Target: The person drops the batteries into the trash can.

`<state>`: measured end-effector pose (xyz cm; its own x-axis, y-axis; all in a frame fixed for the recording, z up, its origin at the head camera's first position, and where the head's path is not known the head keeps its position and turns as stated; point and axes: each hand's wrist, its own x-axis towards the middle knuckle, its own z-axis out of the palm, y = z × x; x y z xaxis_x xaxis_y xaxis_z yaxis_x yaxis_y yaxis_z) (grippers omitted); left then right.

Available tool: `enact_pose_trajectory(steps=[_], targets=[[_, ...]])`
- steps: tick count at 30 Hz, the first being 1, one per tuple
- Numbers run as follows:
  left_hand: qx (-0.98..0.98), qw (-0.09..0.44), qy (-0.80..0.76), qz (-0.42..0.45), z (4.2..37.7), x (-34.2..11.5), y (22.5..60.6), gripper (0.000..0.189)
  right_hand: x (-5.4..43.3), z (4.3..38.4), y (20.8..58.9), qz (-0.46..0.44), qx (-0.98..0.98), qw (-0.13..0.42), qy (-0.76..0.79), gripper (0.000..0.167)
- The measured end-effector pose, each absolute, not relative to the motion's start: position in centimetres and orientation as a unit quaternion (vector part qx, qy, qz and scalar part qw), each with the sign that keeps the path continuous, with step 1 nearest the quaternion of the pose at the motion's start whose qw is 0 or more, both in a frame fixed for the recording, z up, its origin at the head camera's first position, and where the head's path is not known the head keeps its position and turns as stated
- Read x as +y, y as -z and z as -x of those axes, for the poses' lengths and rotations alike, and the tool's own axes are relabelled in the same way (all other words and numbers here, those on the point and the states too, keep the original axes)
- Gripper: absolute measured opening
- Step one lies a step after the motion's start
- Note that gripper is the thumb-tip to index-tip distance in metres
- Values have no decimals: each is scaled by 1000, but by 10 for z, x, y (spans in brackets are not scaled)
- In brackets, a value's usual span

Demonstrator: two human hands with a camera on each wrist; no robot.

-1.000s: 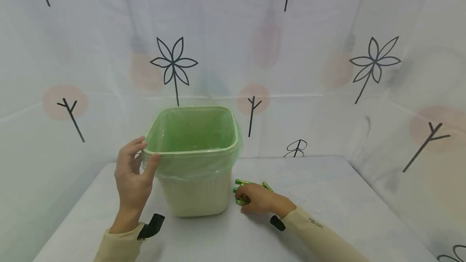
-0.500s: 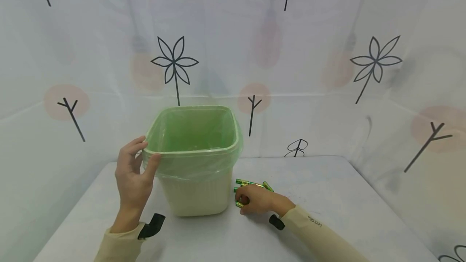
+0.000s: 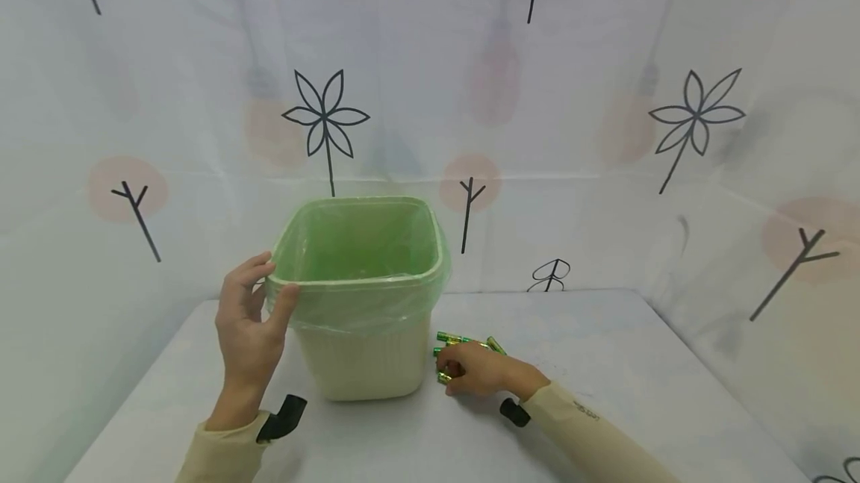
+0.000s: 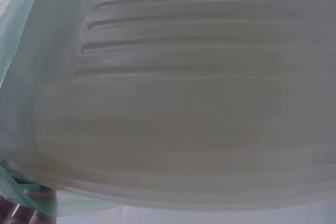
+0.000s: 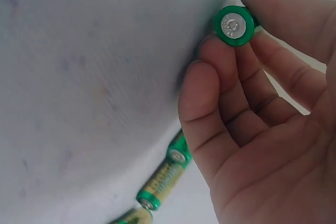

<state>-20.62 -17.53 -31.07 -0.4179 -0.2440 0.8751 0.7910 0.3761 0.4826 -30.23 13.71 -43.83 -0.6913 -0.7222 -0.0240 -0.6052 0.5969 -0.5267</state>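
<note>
A cream waste bin (image 3: pixel 363 367) stands on the table, lined with a thin green plastic bag (image 3: pixel 366 311) folded over its rim. My left hand (image 3: pixel 247 334) grips the bin's near left corner, thumb in front and fingers around the side. In the left wrist view, its fingertips (image 4: pixel 42 208) show at the bag's edge. My right hand (image 3: pixel 477 367) is low beside the bin. It pinches a green battery (image 5: pixel 232 26) between thumb and fingers, end towards the wrist camera. Several green and gold batteries (image 5: pixel 161 184) lie around it, partly hidden behind the hand.
The white-covered table (image 3: pixel 571 363) reaches back to a patterned cloth wall (image 3: pixel 416 95). Cloth also hangs along both sides. One loose battery (image 3: pixel 496 345) lies tilted just behind the right hand.
The head view has shifted slightly. By the right fingers, less of the front battery shows than a second ago. The left hand stays on the bin's rim.
</note>
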Motion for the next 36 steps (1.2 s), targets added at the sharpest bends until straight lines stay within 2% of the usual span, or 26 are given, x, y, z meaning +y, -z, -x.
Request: enact_pose_trajectory(steps=[7, 13, 20, 27, 36], targets=[[-665, 498, 518, 206, 207, -175, 310, 35, 148, 303, 422, 375, 884, 102, 260, 22], [-665, 495, 519, 208, 206, -173, 307, 35, 157, 299, 389, 383, 885, 78, 252, 21], [-663, 495, 521, 211, 207, -173, 306, 35, 169, 293, 340, 388, 893, 24, 227, 23], [-656, 491, 531, 217, 208, -173, 308, 35, 182, 298, 286, 385, 896, -60, 212, 25], [-665, 495, 519, 207, 207, -175, 306, 35, 163, 303, 227, 436, 860, -135, 229, 26]])
